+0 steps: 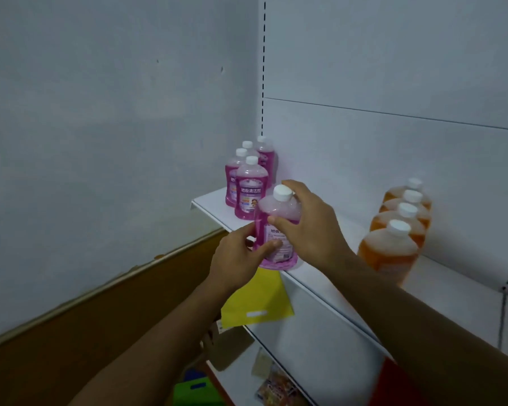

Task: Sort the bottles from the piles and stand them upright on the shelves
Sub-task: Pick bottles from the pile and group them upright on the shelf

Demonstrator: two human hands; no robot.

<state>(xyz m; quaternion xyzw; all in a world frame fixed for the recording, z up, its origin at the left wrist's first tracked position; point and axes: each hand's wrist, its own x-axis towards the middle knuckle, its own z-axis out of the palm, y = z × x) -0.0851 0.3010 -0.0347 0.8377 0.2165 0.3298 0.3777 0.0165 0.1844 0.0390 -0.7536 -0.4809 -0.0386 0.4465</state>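
A pink bottle with a white cap [278, 212] stands upright near the front edge of the white shelf [335, 285]. My left hand [241, 260] grips its lower body from the left. My right hand [308, 227] wraps its shoulder from the right, fingers reaching behind the cap. Behind it, at the shelf's left end, several more pink bottles [251, 189] stand upright in a cluster. To the right, several orange bottles [393, 244] with white caps stand in a row running back toward the rear panel.
A grey wall closes the left side, with a brown skirting band below. A yellow bag [258, 303] hangs under the shelf edge. Lower shelves hold small packets [276, 385], and green and blue items [194, 389] lie near the floor.
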